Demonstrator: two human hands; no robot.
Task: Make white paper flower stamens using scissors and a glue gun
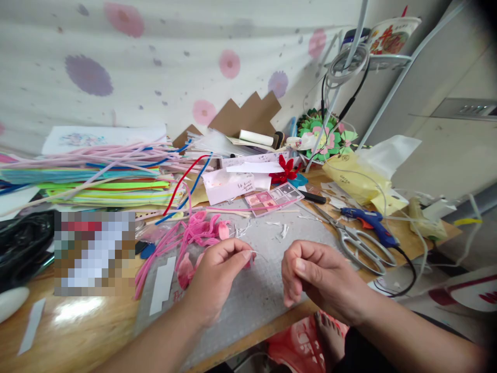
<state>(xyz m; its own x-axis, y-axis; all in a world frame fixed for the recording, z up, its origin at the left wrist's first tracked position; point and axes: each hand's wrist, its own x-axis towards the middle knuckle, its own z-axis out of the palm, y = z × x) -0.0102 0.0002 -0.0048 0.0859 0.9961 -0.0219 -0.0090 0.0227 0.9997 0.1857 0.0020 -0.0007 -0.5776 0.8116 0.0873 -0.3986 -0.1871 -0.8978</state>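
Note:
My left hand [217,277] hovers over a grey cutting mat [267,243], thumb and forefinger pinched on the end of a thin pale wire [259,253]. My right hand [318,277] is beside it, fingers curled shut; the wire runs toward it, but I cannot see whether it grips the other end. Just left of my left hand lie pink pipe cleaners and pink petal shapes [194,233].
Scissors [355,241] and a blue glue gun [370,220] lie right of the mat. A stack of coloured foam sheets and pipe cleaners [101,178] sits at back left. A white box [229,184], red flower [286,168], pink stencil [274,197] and green paper flower [324,135] crowd the back.

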